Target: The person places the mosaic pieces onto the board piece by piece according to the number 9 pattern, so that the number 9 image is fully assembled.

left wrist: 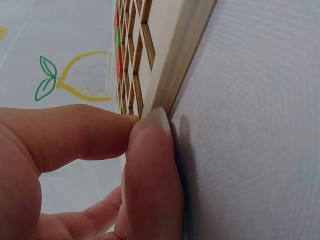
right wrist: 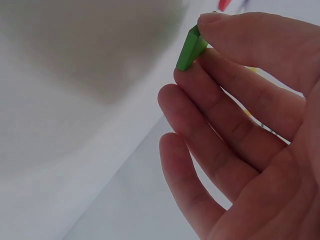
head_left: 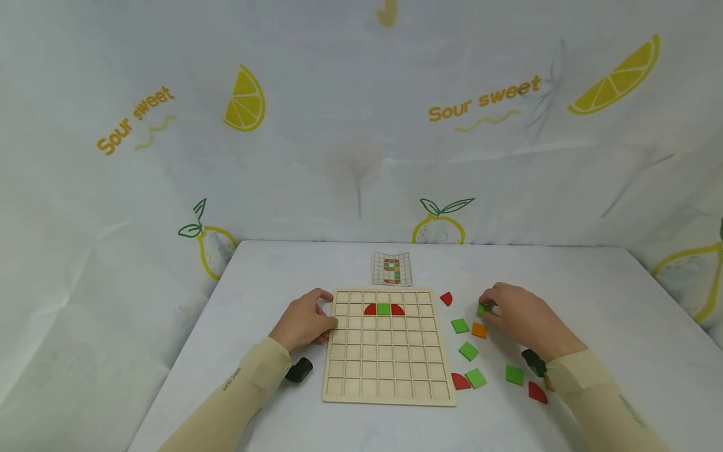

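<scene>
My left hand (head_left: 305,320) rests at the left edge of a pale wooden grid board (head_left: 385,353); its thumb and a finger touch that edge. Up close in the left wrist view, the thumb's fingertip (left wrist: 159,122) lies against the board's side (left wrist: 172,75). In an upper row of the board sit a green square tile (head_left: 383,309) and two red quarter-round tiles, one on its left (head_left: 369,309) and one on its right (head_left: 398,309). Right of the board, my right hand (head_left: 522,317) pinches a green square tile (right wrist: 189,50) between thumb and fingers.
Loose tiles lie right of the board, among them an orange square (head_left: 479,330), several green squares (head_left: 468,351) and red quarter-rounds (head_left: 446,299). A pattern card (head_left: 392,269) lies behind the board. A lemon-print cloth (head_left: 316,176) hangs behind the white table (head_left: 294,263).
</scene>
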Tool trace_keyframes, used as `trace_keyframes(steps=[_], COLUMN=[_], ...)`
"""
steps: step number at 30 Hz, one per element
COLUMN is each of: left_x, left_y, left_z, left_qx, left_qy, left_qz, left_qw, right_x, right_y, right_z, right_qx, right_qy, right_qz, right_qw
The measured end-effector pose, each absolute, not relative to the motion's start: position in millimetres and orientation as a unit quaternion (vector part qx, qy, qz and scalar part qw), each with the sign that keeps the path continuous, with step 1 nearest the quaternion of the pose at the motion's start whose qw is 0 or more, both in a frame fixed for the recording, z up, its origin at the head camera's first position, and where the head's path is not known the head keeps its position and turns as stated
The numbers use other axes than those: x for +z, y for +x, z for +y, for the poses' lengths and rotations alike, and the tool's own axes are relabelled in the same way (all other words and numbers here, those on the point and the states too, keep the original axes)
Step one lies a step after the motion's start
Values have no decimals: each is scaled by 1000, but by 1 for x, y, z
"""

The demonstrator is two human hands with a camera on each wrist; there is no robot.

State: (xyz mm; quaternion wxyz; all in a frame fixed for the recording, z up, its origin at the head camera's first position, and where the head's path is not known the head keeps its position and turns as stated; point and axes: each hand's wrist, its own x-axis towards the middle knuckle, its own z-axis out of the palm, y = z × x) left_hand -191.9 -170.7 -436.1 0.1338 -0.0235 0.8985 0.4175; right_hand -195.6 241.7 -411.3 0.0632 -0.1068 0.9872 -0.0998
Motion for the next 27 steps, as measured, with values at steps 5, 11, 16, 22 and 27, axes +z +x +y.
trace_keyframes(steps=[5,11,16,22,27], left_x=[-438,-440,-441,-439,-439], left_y=[-193,-194,-195,-195,-194], left_z=[-172,-172,-172,-172,-172], left_qx=[420,421,424,422,419], left_qy=[-24,-23,-18,-20,-22], left_qz=[897,897,895,897,898], left_qw=[134,134,133,132,134], right_x=[-407,-406,-401,-397,-401], right_y=[-201,-206,-208,-213,-212], right_z=[226,201,180,156,137], right_qx=[-105,-110,-111,-119,-123], right_qy=[-142,-173,-191,-203,-203], right_qz=[983,978,974,971,971], right_qw=[57,47,44,30,41])
